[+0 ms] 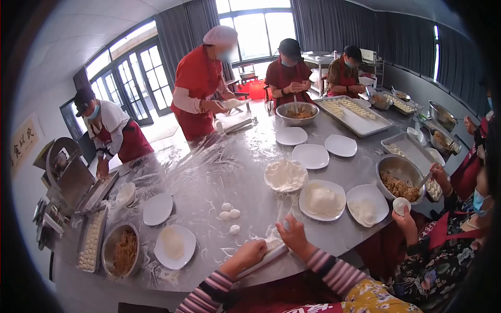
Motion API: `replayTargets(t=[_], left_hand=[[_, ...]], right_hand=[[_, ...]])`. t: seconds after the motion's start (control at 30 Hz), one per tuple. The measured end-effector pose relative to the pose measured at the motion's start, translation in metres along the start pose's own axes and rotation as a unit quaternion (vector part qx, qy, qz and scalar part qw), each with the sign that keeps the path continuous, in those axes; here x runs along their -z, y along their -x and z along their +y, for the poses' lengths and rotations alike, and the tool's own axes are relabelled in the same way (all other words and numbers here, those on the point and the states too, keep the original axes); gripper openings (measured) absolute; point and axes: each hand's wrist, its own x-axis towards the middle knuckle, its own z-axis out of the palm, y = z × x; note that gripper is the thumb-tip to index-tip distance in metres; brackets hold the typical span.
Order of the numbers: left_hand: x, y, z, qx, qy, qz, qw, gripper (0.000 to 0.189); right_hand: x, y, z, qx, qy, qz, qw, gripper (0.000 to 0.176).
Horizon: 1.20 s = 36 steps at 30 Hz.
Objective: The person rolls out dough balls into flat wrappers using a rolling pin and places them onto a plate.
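My left hand [251, 253], fingers curled closed, is at the left side of a floury board [269, 257] by the near table edge. What it holds is hidden. My right hand [294, 236] is closed on a small pale object at the board's right side, too small to name. Several small white dough balls [235, 229] lie on the floured steel table just beyond my left hand. Beyond my right hand stand a bowl of flour [285, 175] and a white plate with a stack of pale wrappers [322, 200].
At left are a plate [175, 247], a bowl of filling [122, 251] and a dumpling tray [92, 240]. Another filling bowl [401, 180] stands at right, beside a co-worker's hand holding a wrapper [401, 206]. Several co-workers stand or sit around the table.
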Motion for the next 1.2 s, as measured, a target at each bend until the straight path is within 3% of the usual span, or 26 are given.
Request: replayTargets(t=[0.07, 0.2, 0.27, 0.33, 0.4, 0.47, 0.63, 0.73, 0.8, 0.87, 0.93, 1.0, 1.07, 1.13, 1.2], left_hand=[[-0.003, -0.014, -0.006, -0.026, 0.000, 0.071, 0.997, 0.017], [0.009, 0.000, -0.002, -0.026, -0.033, 0.016, 0.999, 0.017], [0.011, 0.002, -0.005, -0.016, 0.007, 0.030, 0.999, 0.017], [0.004, 0.006, 0.000, 0.032, 0.070, -0.024, 0.997, 0.014], [-0.002, -0.005, 0.001, 0.026, 0.036, -0.017, 0.999, 0.017], [-0.006, -0.018, -0.003, -0.002, -0.002, 0.064, 0.998, 0.020], [0.008, 0.002, -0.003, 0.001, 0.007, -0.005, 1.000, 0.020], [0.002, 0.008, -0.001, 0.041, 0.052, 0.000, 0.998, 0.020], [0.002, 0.001, 0.009, 0.021, 0.004, 0.012, 1.000, 0.021], [-0.001, -0.011, 0.005, 0.041, 0.024, 0.066, 0.997, 0.023], [0.005, -0.013, 0.002, 0.027, 0.024, 0.060, 0.998, 0.023], [0.003, -0.008, -0.007, 0.034, -0.036, -0.034, 0.998, 0.023], [-0.013, -0.008, -0.035, 0.088, 0.112, 0.028, 0.989, 0.024], [-0.010, -0.002, -0.027, 0.036, 0.138, 0.035, 0.989, 0.024], [0.005, -0.003, -0.003, 0.030, 0.091, 0.003, 0.995, 0.023]], right_hand=[[-0.010, -0.005, 0.005, 0.004, -0.003, 0.002, 1.000, 0.025], [0.016, 0.020, 0.001, 0.014, 0.021, 0.010, 1.000, 0.026], [0.031, 0.022, -0.005, 0.001, 0.002, -0.004, 1.000, 0.027], [0.028, 0.029, -0.006, -0.036, -0.016, -0.025, 0.999, 0.028], [0.001, 0.007, 0.004, -0.015, 0.021, -0.012, 1.000, 0.029], [-0.010, -0.001, 0.005, -0.003, 0.016, -0.007, 1.000, 0.029], [0.024, 0.023, -0.001, 0.023, 0.018, 0.000, 1.000, 0.028], [0.026, 0.034, -0.004, 0.007, 0.028, -0.032, 0.999, 0.028], [-0.001, 0.008, 0.001, 0.003, 0.045, -0.003, 0.999, 0.028], [-0.011, -0.003, 0.000, -0.001, 0.018, -0.001, 1.000, 0.028], [-0.007, -0.005, -0.004, -0.001, -0.009, -0.004, 1.000, 0.028], [0.021, 0.019, -0.012, -0.043, -0.001, -0.014, 0.999, 0.026], [0.044, 0.033, -0.022, -0.064, 0.004, -0.049, 0.997, 0.024], [0.051, 0.047, -0.020, 0.019, 0.101, -0.067, 0.992, 0.024], [0.033, 0.027, -0.016, -0.017, 0.012, -0.018, 1.000, 0.025]])
